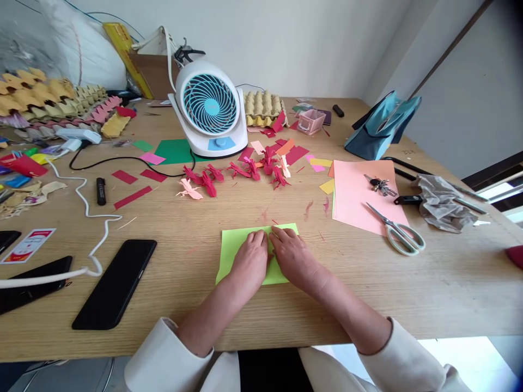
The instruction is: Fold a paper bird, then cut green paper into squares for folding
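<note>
Both of your hands on a lime-green sheet of paper [229,246], which lies on the desk [347,310] directly before you; your left hand [252,253] and right hand [292,251] sit close together over the sheet, knuckles raised and fingers bent, with the fingertips near its far edge; the grip of each hand is narrow, yet you cannot tell from this view whether the fingers pinch the paper or merely press on it; beyond the sheet, red folded paper figures [268,160] stand in a loose row, a pale pink figure [189,189] near their left end, in front of a white fan [211,107]; to your right, scissors [402,238] lie with their blades on a pink paper stack [353,190], a bunch of keys [384,188] on the same stack; to your left, a black phone [116,284] lies flat, a black marker [101,191] beyond it
</note>
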Available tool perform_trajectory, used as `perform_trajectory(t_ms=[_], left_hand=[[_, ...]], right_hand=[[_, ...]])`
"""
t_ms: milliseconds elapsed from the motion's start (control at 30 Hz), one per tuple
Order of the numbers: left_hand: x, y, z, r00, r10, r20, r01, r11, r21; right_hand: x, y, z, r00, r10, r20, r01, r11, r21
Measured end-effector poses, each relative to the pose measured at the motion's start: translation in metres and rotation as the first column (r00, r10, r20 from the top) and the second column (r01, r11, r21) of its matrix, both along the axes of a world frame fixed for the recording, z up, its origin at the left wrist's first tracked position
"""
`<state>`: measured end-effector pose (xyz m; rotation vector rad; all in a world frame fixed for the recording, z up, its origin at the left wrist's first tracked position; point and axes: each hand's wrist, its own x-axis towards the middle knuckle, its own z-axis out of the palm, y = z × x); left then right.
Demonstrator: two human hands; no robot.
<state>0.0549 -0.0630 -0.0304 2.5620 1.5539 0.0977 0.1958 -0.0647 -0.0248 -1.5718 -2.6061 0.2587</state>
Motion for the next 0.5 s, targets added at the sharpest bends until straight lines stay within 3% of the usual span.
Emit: perform_trajectory(t_ms=[167,333,500], left_hand=[[-0.001,-0.010,-0.001,1.000,-0.004,0.005,0.004,1.000,0.000],[-0.001,-0.012,0.004,1.000,-0.029,-0.006,0.029,1.000,0.005],[0.000,-0.011,0.008,1.000,-0.021,-0.016,0.022,0.999,0.033]], right_hand=[[0.014,0.012,-0.005,0.991,0.073,-0.114,-0.072,0.997,0.011],[0.010,0.026,0.002,0.967,0.084,-0.239,-0.083,0.996,0.013],[-0.005,0.052,-0.005,0.806,0.124,-0.579,-0.179,0.983,-0.038]])
